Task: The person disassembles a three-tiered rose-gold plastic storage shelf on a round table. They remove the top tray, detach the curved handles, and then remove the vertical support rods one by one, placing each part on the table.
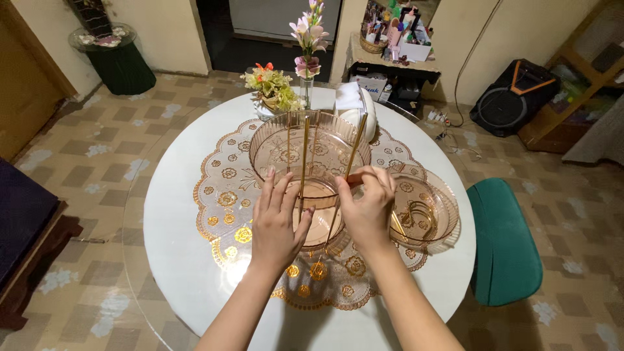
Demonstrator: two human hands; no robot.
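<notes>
A tiered stand of clear amber glass bowls [311, 144] with thin gold rods [303, 153] stands in the middle of a round white table [175, 240]. My left hand [276, 221] rests flat against the near rim of the lower bowl [321, 201], fingers apart. Just to its right, my right hand [367, 205] pinches the lower end of a slanted gold rod [355, 149] where it meets the lower bowl. A separate amber bowl [429, 211] sits on the table to the right of that hand.
A lace mat with gold flowers [224, 195] covers the table's middle. Flower vases [279, 91] and a white dish [364, 117] stand at the far edge. A green stool [504, 240] is to the right, dark furniture [26, 221] to the left.
</notes>
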